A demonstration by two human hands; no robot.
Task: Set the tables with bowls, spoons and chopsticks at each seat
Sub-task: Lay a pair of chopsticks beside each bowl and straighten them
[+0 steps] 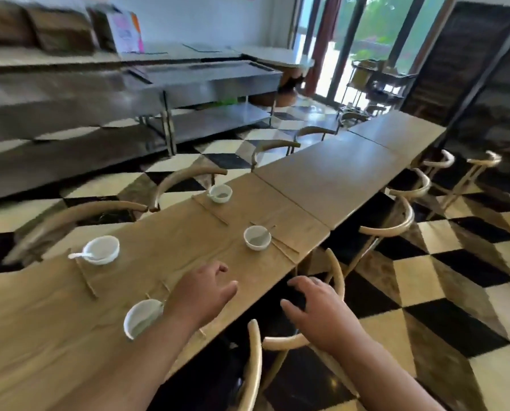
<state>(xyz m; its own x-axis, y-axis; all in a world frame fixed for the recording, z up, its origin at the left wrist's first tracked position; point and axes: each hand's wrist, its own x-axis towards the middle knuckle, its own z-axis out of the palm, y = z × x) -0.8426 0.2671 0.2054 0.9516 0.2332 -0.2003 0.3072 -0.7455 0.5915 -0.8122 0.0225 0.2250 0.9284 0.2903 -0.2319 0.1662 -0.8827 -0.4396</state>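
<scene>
Several white bowls stand on the near wooden table (170, 250): one at the far left edge (220, 193), one at the right side (257, 237), one at the near left (102, 249) with a white spoon (79, 256) in it, and one closest to me (141, 318), partly behind my left forearm. Pairs of chopsticks lie beside them, one pair (210, 210) by the far bowl, another (86, 277) by the spoon bowl. My left hand (202, 289) hovers over the table, fingers apart, holding nothing. My right hand (316, 310) hangs past the table edge above a chair, also bare.
More wooden tables (333, 170) continue the row toward the back right, with nothing on them. Curved-back wooden chairs (402, 215) line both sides; one chair back (255, 360) is right under my hands. Steel counters (206, 75) stand at the left. The floor is checkered.
</scene>
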